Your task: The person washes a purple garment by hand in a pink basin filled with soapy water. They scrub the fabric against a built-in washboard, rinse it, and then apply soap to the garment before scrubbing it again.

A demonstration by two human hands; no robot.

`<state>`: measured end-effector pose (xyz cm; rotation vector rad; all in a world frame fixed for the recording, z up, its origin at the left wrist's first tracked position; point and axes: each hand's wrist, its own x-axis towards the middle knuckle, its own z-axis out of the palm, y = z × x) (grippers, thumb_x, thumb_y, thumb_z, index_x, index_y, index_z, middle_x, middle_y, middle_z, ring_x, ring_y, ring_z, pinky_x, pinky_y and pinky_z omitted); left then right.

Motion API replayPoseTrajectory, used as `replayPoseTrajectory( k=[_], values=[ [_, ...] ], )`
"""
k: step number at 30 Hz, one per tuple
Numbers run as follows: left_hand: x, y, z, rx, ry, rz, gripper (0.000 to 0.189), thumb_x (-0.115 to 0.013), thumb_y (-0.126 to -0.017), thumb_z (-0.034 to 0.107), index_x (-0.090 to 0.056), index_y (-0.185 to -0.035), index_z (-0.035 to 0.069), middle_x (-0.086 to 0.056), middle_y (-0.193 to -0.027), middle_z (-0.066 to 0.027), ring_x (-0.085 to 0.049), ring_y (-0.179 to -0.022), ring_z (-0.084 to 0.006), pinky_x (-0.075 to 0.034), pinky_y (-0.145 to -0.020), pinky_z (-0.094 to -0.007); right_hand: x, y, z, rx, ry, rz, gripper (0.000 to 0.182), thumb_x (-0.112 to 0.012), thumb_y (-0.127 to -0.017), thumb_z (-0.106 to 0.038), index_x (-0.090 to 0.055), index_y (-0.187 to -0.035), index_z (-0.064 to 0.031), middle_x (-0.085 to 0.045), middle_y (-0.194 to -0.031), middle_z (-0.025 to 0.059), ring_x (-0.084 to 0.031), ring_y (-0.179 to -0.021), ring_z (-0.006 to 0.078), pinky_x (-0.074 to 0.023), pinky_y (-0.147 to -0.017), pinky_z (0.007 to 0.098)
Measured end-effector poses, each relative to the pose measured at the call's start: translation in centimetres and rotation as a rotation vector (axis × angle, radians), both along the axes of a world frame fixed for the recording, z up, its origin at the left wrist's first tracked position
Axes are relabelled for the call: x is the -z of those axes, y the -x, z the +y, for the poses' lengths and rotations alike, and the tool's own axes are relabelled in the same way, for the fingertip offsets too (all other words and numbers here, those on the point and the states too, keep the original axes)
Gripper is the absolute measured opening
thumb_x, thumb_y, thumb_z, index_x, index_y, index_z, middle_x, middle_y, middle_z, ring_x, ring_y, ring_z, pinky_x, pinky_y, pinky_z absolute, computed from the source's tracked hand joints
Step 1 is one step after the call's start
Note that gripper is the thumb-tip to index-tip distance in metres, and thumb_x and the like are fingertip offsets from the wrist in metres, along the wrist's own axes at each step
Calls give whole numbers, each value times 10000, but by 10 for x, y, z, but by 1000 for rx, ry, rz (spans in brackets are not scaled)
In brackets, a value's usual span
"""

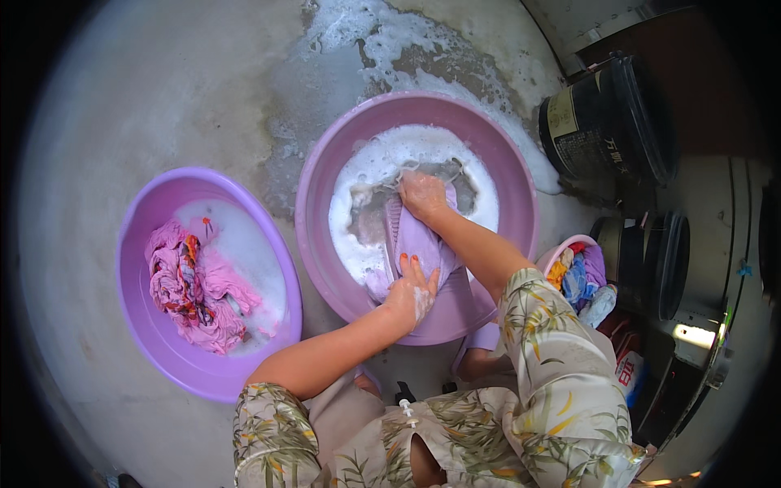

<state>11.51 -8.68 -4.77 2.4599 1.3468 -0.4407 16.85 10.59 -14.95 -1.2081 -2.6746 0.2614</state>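
Observation:
In the large mauve basin, a washboard leans from the soapy water up to the near rim, its ridges partly covered. A wet lilac cloth lies over it. My right hand is closed on the cloth's far part, down by the water. Palm down, my left hand rests on the nearer part with its fingers apart, suds on its back. White foam rings the basin, with a gap of cloudy water around my right hand. What lies under the water is hidden.
A purple oval tub at left holds wet pink clothing in suds. To the right, a small pink bucket is full of coloured clothes, beside two black lidded pails. Foamy water is spread over the concrete floor.

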Motion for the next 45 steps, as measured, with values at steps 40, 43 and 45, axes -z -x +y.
replayPoseTrajectory(
  k=[40,43,45],
  values=[
    [37,55,14,-1653,832,-1747,248,-590,-905,179,-558,-1067,-7,-651,-970,-102,-646,-841,-206,-526,-748,-343,-78,-149,-39,587,1666,1258,523,-475,-682,-36,-500,-1200,33,-580,-1130,164,-590,-1026,287,-506,-929,407],
    [31,60,6,-1731,1108,-1706,473,-652,-896,226,-503,-1246,-54,-632,-1134,-185,-647,-1017,-268,-530,-889,-411,-75,-149,-36,567,1706,1256,562,-469,-653,-27,-489,-1211,32,-576,-1114,164,-600,-992,290,-528,-895,409],
    [35,60,-1,-1680,1269,-1636,483,-680,-876,215,-508,-1236,-56,-621,-1153,-185,-644,-1023,-274,-527,-895,-426,-75,-150,-33,541,1695,1255,605,-467,-622,-25,-477,-1226,25,-570,-1103,158,-600,-978,282,-541,-864,412]
  ],
)
